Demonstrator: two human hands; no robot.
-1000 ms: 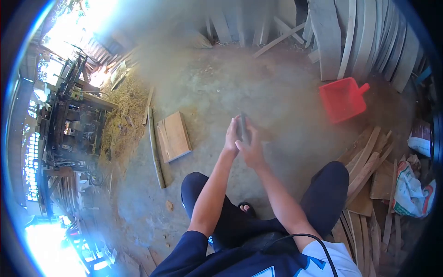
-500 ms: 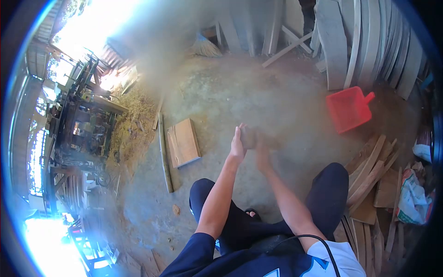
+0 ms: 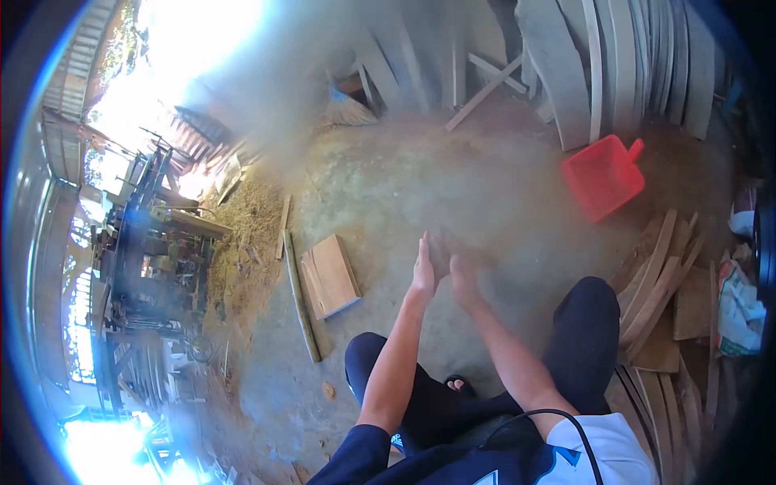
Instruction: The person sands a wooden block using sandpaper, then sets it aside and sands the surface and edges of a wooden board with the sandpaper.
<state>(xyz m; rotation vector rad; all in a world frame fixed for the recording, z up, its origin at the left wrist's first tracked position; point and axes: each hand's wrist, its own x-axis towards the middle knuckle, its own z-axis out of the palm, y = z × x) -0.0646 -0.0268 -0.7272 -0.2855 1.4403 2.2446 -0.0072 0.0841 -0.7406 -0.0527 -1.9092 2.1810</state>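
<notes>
Both bare hands are raised over the concrete floor [image 3: 388, 186], close together with the palms turned toward each other. My left hand [image 3: 424, 265] has its fingers stretched upward and appears to hold nothing. A narrow gap separates it from my right hand [image 3: 464, 279], whose fingers also look extended but are slightly blurred. The greyish area between the palms is too hazy to make out. Left of the hands, a wooden board or block [image 3: 330, 277] lies on the floor beside a thin pole [image 3: 301, 299].
A red dustpan [image 3: 602, 179] lies at the right. Curved planks [image 3: 647, 73] lean at the back near a broom [image 3: 349, 110]. Wood offcuts [image 3: 659, 299] and a white sack [image 3: 740, 315] are right of my knee. Sawdust [image 3: 250, 226] and machinery [image 3: 145, 234] occupy the left.
The hands have shifted slightly, and the right hand has tipped a little away from the left. The view has turned a little, so the surroundings sit differently in the frame.
</notes>
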